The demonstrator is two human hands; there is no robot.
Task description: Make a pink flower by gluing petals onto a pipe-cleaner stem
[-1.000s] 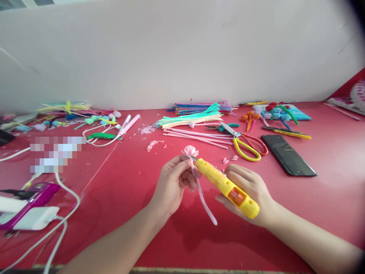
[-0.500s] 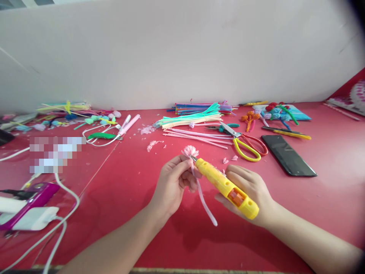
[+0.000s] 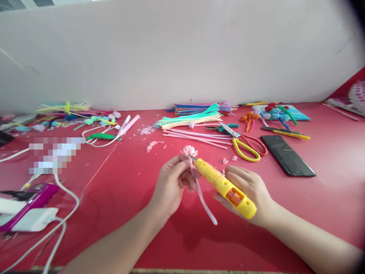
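My left hand [image 3: 173, 179] pinches a pink pipe-cleaner flower [image 3: 189, 151] just under its fluffy head, and its thin stem [image 3: 203, 198] hangs down below the fingers. Wrapped round a yellow hot glue gun [image 3: 224, 186] is my right hand [image 3: 248, 186]. The gun's metal nozzle [image 3: 193, 158] meets the underside of the flower head, close to the left fingertips. Whether glue is coming out cannot be seen. Small pink petal scraps [image 3: 229, 160] lie on the table beyond the gun.
Red-and-yellow scissors [image 3: 248, 146], teal-handled pliers [image 3: 225, 128] and a black phone [image 3: 288, 155] lie beyond my right hand. Pipe-cleaner bundles [image 3: 191, 118] sit along the white wall [image 3: 182, 57]. White cables [image 3: 72, 211], a purple-and-white power strip [image 3: 31, 209] and a pink hair straightener [image 3: 129, 125] occupy the left.
The glue gun has shifted very slightly to the left at its back end. Both hands keep almost the same pose, with the nozzle still at the flower's base.
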